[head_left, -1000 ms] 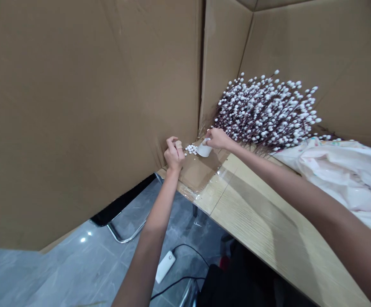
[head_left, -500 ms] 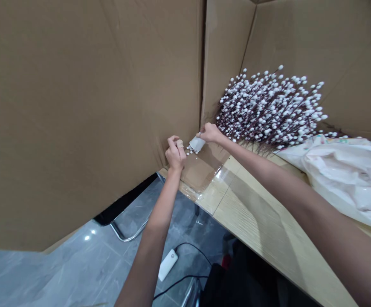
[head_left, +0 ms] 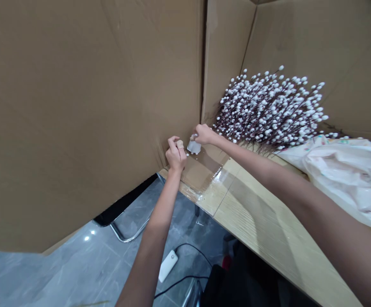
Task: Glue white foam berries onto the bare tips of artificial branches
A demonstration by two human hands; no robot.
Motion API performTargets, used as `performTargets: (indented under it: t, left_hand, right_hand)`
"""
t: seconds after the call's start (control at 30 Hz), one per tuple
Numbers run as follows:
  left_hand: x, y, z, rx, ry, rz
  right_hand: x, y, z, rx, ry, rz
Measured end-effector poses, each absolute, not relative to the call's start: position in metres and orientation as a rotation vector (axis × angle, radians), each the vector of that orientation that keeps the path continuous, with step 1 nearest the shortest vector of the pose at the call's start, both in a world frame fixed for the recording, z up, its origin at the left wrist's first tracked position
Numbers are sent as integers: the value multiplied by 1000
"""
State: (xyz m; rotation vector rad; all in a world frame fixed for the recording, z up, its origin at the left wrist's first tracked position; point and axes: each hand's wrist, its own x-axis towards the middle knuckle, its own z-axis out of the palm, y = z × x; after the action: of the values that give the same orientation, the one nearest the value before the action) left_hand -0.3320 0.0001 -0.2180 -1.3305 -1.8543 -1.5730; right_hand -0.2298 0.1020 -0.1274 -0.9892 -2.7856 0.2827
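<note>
A small white cup (head_left: 194, 147) is in the fingers of my right hand (head_left: 204, 134), tipped mouth-down over the cardboard sheet (head_left: 201, 168) near the corner. A few loose white balls (head_left: 187, 154) show at its rim; whatever lies beneath the cup is hidden. Just left of the cup is my left hand (head_left: 175, 157), its fingers curled against the brown cardboard wall, a beige wrap on one finger. Whether those fingers hold anything I cannot make out. Right of both hands lies a big bunch of dark stems with white berries (head_left: 268, 106).
Tall cardboard panels (head_left: 108, 85) enclose the left and back. A white plastic bag (head_left: 342, 175) covers the right of the wooden table (head_left: 252, 221). Below are a chair's metal frame (head_left: 128, 238), a white power strip (head_left: 168, 266) and black cables on grey tiles.
My right hand has shifted slightly left, and the cup has turned from lying on its side to mouth-down, covering most of the white balls. The left hand stays where it was.
</note>
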Motion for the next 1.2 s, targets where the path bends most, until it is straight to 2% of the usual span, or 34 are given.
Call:
performTargets:
  t: [0.77, 1.2]
  left_hand:
    - [-331, -3, -215, -1333, -1884, -1533]
    - [-313, -20, -221, -1542, -2305, -1571]
  right_hand:
    - [-237, 112, -127, -691, -2989, 131]
    - [-221, 121, -128, -590, -3024, 170]
